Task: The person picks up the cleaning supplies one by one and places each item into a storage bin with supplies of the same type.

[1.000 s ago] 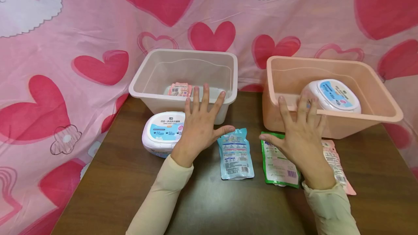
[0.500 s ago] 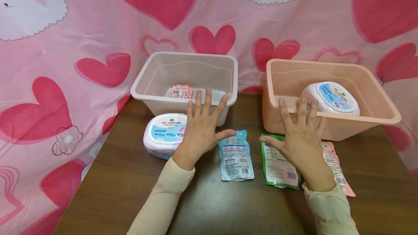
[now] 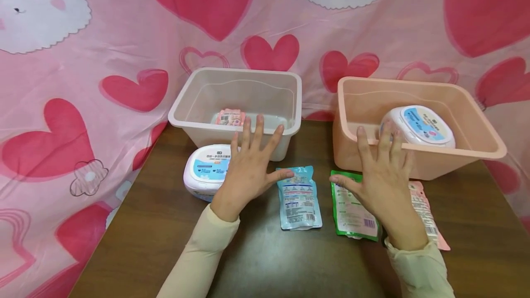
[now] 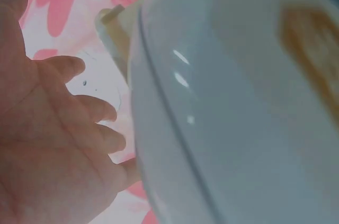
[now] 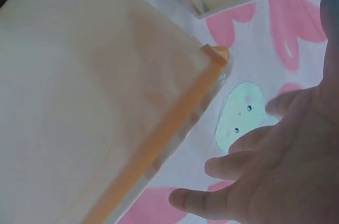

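Observation:
My left hand (image 3: 247, 176), palm down with its fingers spread, is over the space between a white detergent tub (image 3: 207, 167) and a light blue pouch (image 3: 299, 199). It holds nothing and overlaps the tub's right end in the head view. Close up in the left wrist view, the glossy white tub (image 4: 212, 118) fills the right side beside that hand. Spread the same way and holding nothing, my right hand (image 3: 387, 187) is in front of the peach bin (image 3: 414, 162). It partly covers a green-edged pouch (image 3: 354, 213) and a pink pouch (image 3: 428, 217) on the table.
A grey-white bin (image 3: 285, 144) stands at the back left with a small pink packet (image 3: 230, 117) inside. Another white tub (image 3: 426, 123) lies tilted in the peach bin. Behind the brown table (image 3: 136, 243) hangs a pink cloth (image 3: 124, 22) with hearts.
My left hand has shifted slightly left and toward me. The right hand stays almost in place. The head view has tipped a little, so the bins and cloth sit slightly lower.

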`<state>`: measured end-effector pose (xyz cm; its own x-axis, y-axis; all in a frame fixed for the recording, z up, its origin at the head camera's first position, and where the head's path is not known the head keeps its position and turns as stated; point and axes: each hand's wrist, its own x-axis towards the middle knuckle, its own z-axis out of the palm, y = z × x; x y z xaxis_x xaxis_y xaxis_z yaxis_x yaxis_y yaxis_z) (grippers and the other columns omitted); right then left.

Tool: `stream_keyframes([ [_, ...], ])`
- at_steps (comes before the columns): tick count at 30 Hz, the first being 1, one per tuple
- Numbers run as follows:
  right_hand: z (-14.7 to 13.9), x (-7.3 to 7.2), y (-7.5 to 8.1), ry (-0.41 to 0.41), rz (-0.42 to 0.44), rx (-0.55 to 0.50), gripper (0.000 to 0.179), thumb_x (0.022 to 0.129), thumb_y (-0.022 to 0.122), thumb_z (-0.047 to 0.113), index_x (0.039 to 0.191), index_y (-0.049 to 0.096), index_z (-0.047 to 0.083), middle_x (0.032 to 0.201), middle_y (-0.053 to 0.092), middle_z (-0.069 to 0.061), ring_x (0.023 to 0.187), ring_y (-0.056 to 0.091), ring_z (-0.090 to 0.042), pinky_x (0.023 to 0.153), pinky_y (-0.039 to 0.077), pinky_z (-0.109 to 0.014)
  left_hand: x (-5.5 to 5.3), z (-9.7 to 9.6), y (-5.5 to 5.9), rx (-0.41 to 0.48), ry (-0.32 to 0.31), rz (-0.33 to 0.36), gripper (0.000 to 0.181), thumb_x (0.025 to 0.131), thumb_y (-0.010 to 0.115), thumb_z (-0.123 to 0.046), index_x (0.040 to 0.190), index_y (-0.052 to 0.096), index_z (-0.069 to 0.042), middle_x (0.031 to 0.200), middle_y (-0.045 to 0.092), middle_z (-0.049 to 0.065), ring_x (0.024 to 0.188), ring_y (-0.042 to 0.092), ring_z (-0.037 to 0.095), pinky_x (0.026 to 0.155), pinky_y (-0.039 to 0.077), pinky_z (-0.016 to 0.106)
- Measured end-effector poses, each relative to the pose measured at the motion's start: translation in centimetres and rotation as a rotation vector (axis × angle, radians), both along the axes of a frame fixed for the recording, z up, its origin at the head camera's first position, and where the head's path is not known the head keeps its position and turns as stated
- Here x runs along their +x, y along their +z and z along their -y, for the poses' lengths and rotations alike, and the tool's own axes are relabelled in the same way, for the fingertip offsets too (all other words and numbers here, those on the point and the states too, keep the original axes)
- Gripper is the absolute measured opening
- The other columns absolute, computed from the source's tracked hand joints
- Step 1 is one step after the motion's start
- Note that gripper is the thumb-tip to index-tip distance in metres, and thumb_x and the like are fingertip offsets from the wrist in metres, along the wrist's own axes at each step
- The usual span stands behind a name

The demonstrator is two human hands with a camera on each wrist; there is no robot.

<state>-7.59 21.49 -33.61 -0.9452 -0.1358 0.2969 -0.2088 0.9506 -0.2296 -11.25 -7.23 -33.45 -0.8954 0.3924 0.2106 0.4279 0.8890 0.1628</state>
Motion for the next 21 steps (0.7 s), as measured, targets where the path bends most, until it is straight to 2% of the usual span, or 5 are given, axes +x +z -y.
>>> stream_keyframes([
  [4, 0.2, 0.3, 0.0, 0.011, -0.019, 0.01, 0.126, 0.075, 0.082, 0.06, 0.164, 0.005, 0.013, 0.165, -0.019, -0.018, 0.149, -0.014, -0.046, 0.109, -0.004, -0.076, 0.3, 0.8, 0.3, 0.001, -0.005, -0.002, 0.101, 0.085, 0.061, -0.073, 0.164, 0.013, -0.03, 0.168, -0.01, 0.013, 0.148, -0.027, 0.029, 0.118, 0.005, 0.063],
  [8, 0.7, 0.6, 0.0, 0.025, 0.0, 0.029, 0.121, 0.078, 0.078, 0.061, 0.164, 0.007, 0.014, 0.165, -0.016, -0.022, 0.149, -0.014, -0.047, 0.108, -0.001, -0.078, 0.6, 1.7, 0.9, 0.005, -0.017, 0.014, 0.1, 0.087, 0.061, -0.072, 0.164, 0.014, -0.029, 0.168, -0.008, 0.014, 0.148, -0.026, 0.028, 0.118, 0.004, 0.062],
  [14, 1.8, 1.2, -0.2, 0.049, 0.017, 0.008, 0.112, 0.082, 0.076, 0.058, 0.163, 0.013, 0.014, 0.165, -0.01, -0.023, 0.149, -0.006, -0.048, 0.109, 0.003, -0.077, 1.0, 3.6, 2.3, 0.013, -0.067, 0.041, 0.102, 0.087, 0.065, -0.067, 0.164, 0.012, -0.027, 0.168, -0.012, 0.012, 0.151, -0.017, 0.035, 0.118, 0.004, 0.063],
  [21, 2.0, 1.5, -0.1, 0.064, 0.077, -0.055, 0.101, 0.089, 0.073, 0.052, 0.163, 0.015, 0.015, 0.166, -0.004, -0.023, 0.146, 0.01, -0.053, 0.106, 0.014, -0.079, 0.3, 6.7, 3.7, 0.009, -0.067, 0.035, 0.101, 0.089, 0.066, -0.063, 0.164, 0.014, -0.022, 0.168, -0.004, 0.014, 0.152, -0.008, 0.038, 0.116, 0.007, 0.065],
])
